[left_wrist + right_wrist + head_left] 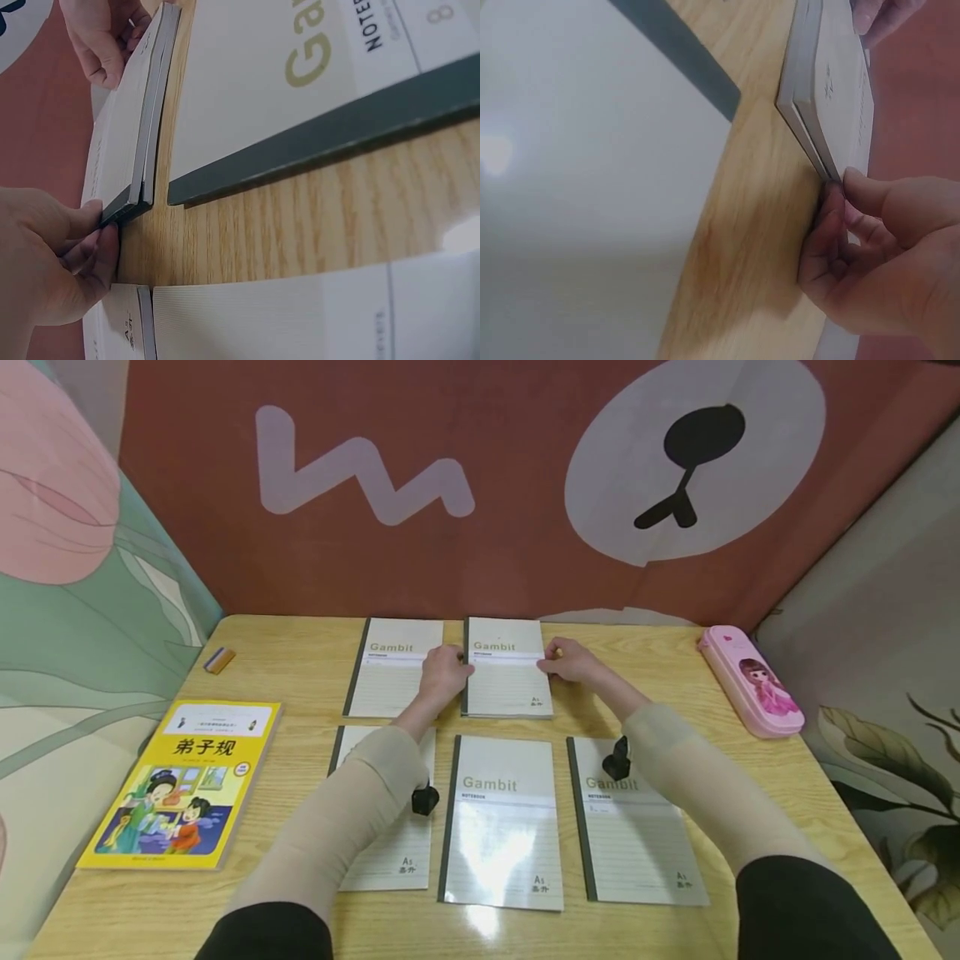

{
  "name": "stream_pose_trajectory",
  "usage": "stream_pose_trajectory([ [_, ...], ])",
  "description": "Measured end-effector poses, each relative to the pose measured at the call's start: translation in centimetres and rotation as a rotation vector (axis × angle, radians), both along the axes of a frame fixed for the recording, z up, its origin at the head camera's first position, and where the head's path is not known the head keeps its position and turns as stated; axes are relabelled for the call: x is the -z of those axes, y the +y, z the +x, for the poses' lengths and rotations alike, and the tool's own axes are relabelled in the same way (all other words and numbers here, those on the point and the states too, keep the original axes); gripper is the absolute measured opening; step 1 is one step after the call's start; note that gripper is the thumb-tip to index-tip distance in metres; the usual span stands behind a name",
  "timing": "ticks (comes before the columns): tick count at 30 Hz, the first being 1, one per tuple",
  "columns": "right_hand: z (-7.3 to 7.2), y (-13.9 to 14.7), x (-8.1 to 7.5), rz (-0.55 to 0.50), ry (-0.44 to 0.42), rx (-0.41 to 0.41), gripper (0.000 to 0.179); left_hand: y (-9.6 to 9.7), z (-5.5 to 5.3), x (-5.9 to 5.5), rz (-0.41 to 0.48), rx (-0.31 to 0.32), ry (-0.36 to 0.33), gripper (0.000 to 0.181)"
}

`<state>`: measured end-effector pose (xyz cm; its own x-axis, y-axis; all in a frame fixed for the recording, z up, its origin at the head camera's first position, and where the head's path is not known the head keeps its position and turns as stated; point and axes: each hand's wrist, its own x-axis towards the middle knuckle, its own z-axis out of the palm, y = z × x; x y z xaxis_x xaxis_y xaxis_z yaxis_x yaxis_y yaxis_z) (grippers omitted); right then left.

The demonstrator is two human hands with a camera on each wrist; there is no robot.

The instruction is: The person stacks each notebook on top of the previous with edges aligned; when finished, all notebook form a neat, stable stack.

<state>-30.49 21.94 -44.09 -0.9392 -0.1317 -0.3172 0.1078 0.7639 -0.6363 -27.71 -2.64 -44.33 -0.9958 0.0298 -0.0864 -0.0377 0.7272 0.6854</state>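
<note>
Both hands hold a white Gambit notebook (504,683) with a dark spine, at the back of the table. My left hand (446,672) pinches its spine edge, thumb on top and fingers curled at the side. On the opposite edge, my right hand (572,662) pinches it the same way. In the right wrist view, two notebook layers (801,71) show one on top of the other; whether the fingers take in both is hard to tell. Left of it lies another notebook (386,685). In front are a middle notebook (498,827), a right notebook (645,852) and a left notebook (397,860), partly behind my forearm.
A yellow picture book (180,785) lies at the left, with a small brown-and-blue object (220,661) behind it. At the right edge sits a pink pencil case (752,681). A red patterned backdrop (517,560) rises behind the table (300,668).
</note>
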Motion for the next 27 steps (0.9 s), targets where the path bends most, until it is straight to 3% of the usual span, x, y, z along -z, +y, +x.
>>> stream_pose_trajectory([
  [8, -0.30, -0.04, -0.46, -0.023, -0.069, -0.038, 0.015, 0.18, 0.33, 0.02, 0.027, -0.043, -0.021, 0.023],
  [13, -0.56, -0.15, -0.65, -0.021, -0.094, -0.058, 0.014, 0.13, 0.49, -0.07, 0.039, -0.037, -0.020, 0.017],
  [21, -0.76, -0.09, -0.75, -0.038, -0.105, -0.065, 0.013, -0.11, 0.28, 0.04, 0.075, -0.050, -0.042, 0.037],
  [27, -0.76, -0.06, -0.78, -0.036, -0.093, -0.077, 0.012, -0.05, 0.06, 0.23, 0.093, -0.068, -0.061, 0.041],
])
